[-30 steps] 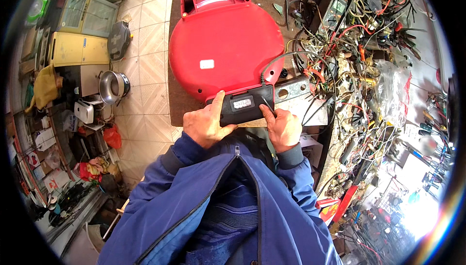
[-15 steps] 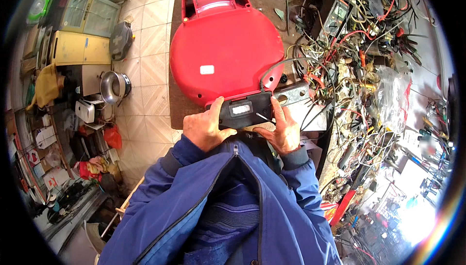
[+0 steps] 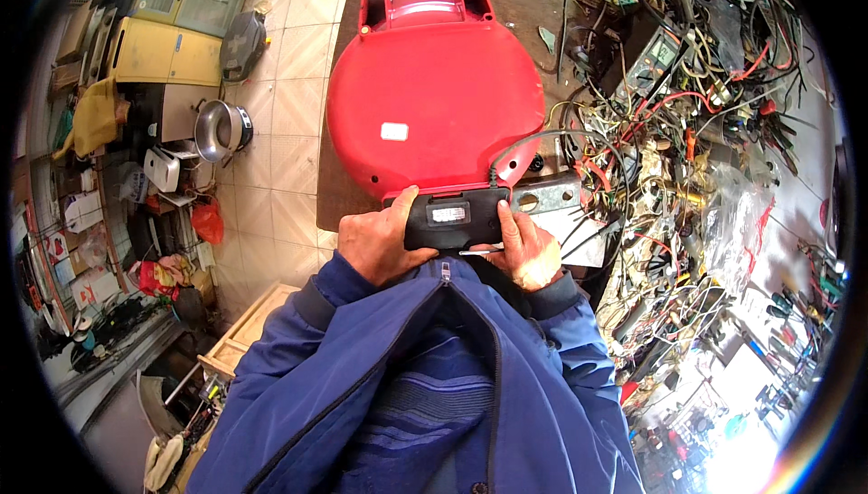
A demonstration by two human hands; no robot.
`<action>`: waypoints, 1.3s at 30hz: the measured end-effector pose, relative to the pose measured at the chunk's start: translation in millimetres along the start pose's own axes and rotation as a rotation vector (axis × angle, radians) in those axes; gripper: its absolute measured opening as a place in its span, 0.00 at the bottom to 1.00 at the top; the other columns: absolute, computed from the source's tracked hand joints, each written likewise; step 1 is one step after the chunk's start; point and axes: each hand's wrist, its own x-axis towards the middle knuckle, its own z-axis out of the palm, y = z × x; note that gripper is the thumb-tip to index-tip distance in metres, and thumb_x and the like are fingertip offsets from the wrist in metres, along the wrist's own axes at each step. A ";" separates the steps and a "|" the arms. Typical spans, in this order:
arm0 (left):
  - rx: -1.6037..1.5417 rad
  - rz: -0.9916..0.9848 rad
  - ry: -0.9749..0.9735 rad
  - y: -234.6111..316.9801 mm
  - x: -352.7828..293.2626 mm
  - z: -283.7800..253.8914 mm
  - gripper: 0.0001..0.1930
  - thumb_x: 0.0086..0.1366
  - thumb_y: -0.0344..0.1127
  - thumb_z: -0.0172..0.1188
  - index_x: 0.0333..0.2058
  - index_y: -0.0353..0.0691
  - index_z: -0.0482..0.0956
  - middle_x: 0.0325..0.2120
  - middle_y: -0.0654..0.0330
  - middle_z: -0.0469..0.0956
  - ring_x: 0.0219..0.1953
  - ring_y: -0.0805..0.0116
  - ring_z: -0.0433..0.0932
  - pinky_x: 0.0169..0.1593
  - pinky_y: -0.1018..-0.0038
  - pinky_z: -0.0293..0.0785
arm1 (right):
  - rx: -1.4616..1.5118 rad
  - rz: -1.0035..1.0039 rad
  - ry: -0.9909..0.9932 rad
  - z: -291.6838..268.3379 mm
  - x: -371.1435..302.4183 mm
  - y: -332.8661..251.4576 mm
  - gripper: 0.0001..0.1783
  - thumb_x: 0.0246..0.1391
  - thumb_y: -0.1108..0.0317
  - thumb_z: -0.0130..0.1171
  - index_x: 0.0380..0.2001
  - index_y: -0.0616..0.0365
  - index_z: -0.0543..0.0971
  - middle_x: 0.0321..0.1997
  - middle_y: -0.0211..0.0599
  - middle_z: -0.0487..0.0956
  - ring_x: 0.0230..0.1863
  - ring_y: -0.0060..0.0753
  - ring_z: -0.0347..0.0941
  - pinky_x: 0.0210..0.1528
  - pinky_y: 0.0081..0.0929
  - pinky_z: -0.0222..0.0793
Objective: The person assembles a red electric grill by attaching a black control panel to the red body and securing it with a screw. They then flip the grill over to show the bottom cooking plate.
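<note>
Red shell [image 3: 434, 87] lies flat on a brown table [image 3: 339, 187], its smooth rounded back turned up and its two lugs at the far end. Right of the shell spreads a dense tangle of wires [image 3: 651, 123]; on the shell's near side is the person's blue jacket [image 3: 316, 385]. To the shell's left, across tiled floor, stand a yellow cabinet [image 3: 145, 51], a dark case [image 3: 242, 45] and a steel pot [image 3: 217, 131]. At the shell's near edge is a black box [image 3: 475, 223]; whether it is fixed there cannot be told. The left hand [image 3: 375, 243] grips the box's left end, index finger stretched to the far corner, thumb along the near edge. The right hand [image 3: 532, 250] has fingers pressed close together on the right end. Just beside the shell's near right corner rests a metal bracket [image 3: 551, 194]. On the shell's back sits a pale label [image 3: 394, 131]. A slim rod [image 3: 472, 252] juts leftward from the right hand, its other end hidden.
</note>
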 end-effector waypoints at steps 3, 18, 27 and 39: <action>-0.018 -0.066 -0.060 2.5 0.0 -2.1 0.52 0.41 0.54 0.86 0.64 0.38 0.74 0.37 0.47 0.88 0.36 0.50 0.90 0.39 0.59 0.85 | 0.097 -0.012 -0.004 -1.4 -0.4 7.3 0.61 0.45 0.50 0.82 0.75 0.65 0.62 0.35 0.44 0.79 0.28 0.43 0.81 0.23 0.42 0.76; 0.024 -0.020 -0.027 1.0 -1.4 -2.4 0.52 0.40 0.56 0.85 0.63 0.37 0.76 0.39 0.48 0.88 0.36 0.54 0.90 0.40 0.63 0.86 | 0.208 -0.013 -0.055 -11.9 9.8 12.2 0.54 0.45 0.55 0.84 0.71 0.63 0.68 0.43 0.49 0.80 0.31 0.48 0.81 0.31 0.40 0.80; 0.025 -0.047 -0.112 5.4 8.5 -12.8 0.52 0.40 0.58 0.86 0.62 0.36 0.78 0.46 0.46 0.88 0.40 0.52 0.90 0.44 0.63 0.87 | 0.302 0.082 -0.160 -27.4 15.1 13.6 0.51 0.44 0.54 0.83 0.69 0.61 0.72 0.41 0.47 0.79 0.34 0.53 0.81 0.33 0.42 0.79; -0.034 -0.044 -0.087 2.3 11.4 -11.2 0.52 0.38 0.57 0.86 0.60 0.37 0.77 0.41 0.46 0.88 0.38 0.51 0.90 0.42 0.61 0.86 | 0.319 0.111 -0.247 -40.8 29.2 12.2 0.50 0.44 0.56 0.83 0.70 0.54 0.73 0.35 0.43 0.76 0.30 0.50 0.79 0.32 0.44 0.76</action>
